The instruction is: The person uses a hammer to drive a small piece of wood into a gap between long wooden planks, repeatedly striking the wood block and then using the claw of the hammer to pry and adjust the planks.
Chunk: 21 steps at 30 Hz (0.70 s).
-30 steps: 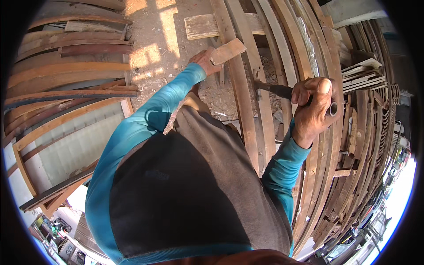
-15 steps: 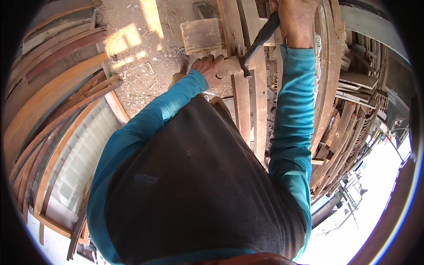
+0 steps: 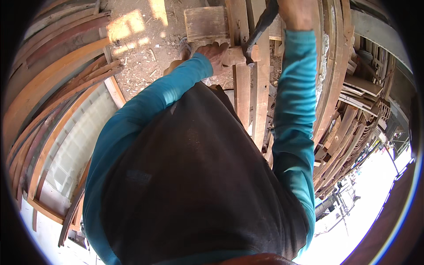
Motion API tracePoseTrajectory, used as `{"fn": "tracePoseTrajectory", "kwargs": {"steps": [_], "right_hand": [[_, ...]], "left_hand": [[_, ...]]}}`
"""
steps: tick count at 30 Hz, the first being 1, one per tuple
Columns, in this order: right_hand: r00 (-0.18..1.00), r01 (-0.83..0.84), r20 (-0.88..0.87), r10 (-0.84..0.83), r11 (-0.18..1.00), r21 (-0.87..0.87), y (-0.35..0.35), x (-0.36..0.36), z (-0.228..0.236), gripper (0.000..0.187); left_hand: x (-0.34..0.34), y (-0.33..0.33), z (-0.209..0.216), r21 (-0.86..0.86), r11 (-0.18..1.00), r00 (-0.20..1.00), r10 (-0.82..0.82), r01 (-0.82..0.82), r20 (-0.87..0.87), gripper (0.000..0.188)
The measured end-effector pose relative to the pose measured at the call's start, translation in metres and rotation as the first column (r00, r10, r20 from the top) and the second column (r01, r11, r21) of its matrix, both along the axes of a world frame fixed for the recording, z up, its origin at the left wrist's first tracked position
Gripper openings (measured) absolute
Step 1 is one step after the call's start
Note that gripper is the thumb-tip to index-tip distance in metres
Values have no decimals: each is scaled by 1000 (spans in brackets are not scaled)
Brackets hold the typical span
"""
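The wooden block (image 3: 233,56) is a short, straight-sided piece with a plain pale-brown face, worn-looking and blunt at its right end. It lies crosswise over two long planks (image 3: 242,90), whose flat, sawn faces carry streaky grain and small dark marks. The left hand (image 3: 215,57) is at the block's left end, fingers bent and grasping it, knuckles upward. Over the block's right part sits the head of a hammer (image 3: 263,26), dull grey metal; whether it touches the wood cannot be told. Its dark, rough-surfaced handle slants up and right from the block to the upper edge. Beside that handle, above and right of the block, is the right hand (image 3: 295,15), its fingers cut off by the edge, so their grip cannot be told.

Just above and left of the block is a broad rectangular board (image 3: 206,25), scuffed and stained. Farther left is a dirt floor (image 3: 137,73) littered with wood chips and barred with sunlight. Well left of the block are stacked boards (image 3: 48,66), orange to reddish brown, and a pale, gridded panel (image 3: 75,150). Right of the block, beyond a creased teal sleeve (image 3: 293,92), more rough lumber (image 3: 340,132) is piled. Below the block spreads a dark brown garment (image 3: 194,176), softly wrinkled.
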State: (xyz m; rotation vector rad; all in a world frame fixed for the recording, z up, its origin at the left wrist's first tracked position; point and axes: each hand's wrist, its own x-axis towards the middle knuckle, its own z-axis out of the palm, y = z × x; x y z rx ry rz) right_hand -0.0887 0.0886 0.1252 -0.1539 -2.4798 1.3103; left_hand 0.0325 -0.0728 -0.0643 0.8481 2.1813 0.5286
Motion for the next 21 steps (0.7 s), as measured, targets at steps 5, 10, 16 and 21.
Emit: {"fn": "tracePoseTrajectory", "kwargs": {"steps": [5,10,16,21], "right_hand": [[926,29,-374,-54,997,-74,-23,120,18,29],[999,43,35,-29,859,-511,11,105,31,30],[892,-88,-446,-72,941,-327,25,241,11,32],[891,-45,-405,-204,849,-526,24,289,25,36]], "left_hand": [[30,14,-7,-12,1000,999,10,-10,-42,71],[79,14,17,-100,995,999,18,-21,-31,83],[106,29,-2,-65,989,966,112,-130,-234,81],[114,34,13,-96,989,990,103,-112,-91,86]]}}
